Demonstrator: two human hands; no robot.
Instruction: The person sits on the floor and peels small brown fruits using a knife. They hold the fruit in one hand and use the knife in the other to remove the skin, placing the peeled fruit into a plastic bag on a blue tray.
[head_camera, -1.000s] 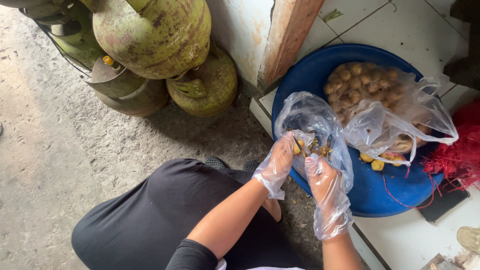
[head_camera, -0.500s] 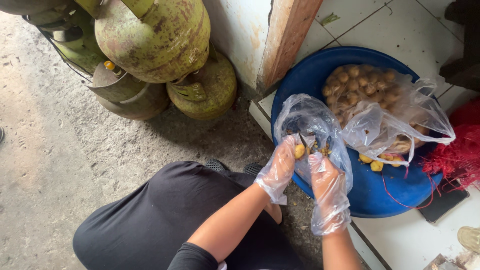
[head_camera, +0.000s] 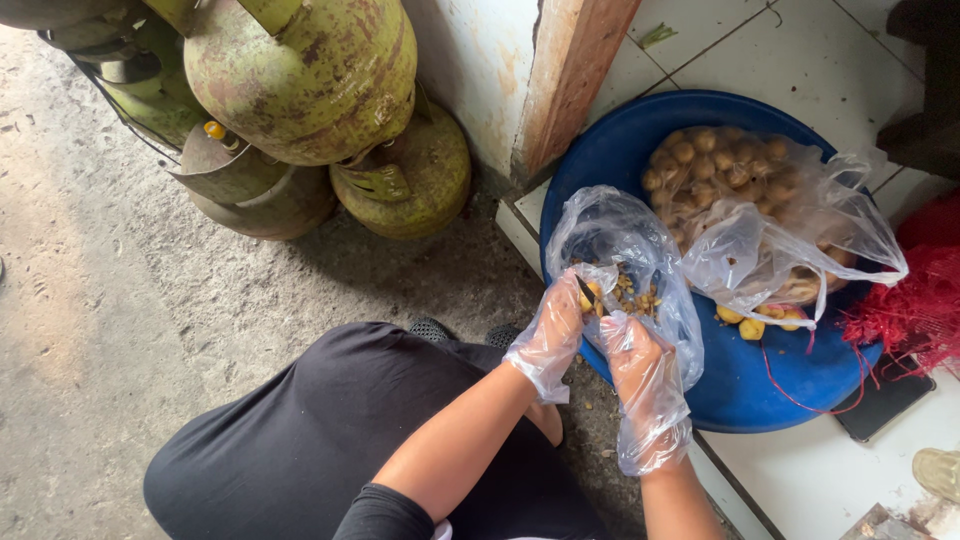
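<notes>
Both my hands wear clear plastic gloves and meet over an open clear bag of peelings at the near rim of a blue basin. My left hand pinches a small yellow peeled tuber. My right hand is closed just right of it, with a short dark knife blade reaching onto the tuber; its handle is hidden in the fist. Brown scraps lie inside the bag under my fingers.
Inside the basin lies a second clear bag of small brown round tubers, with a few yellow peeled ones loose beside it. Red netting lies at the right. Green gas cylinders stand against the wall. My black-clad knee is below.
My hands stay at the same spot over the bag; the yellow tuber has turned slightly between my fingers. The view has shifted a little.
</notes>
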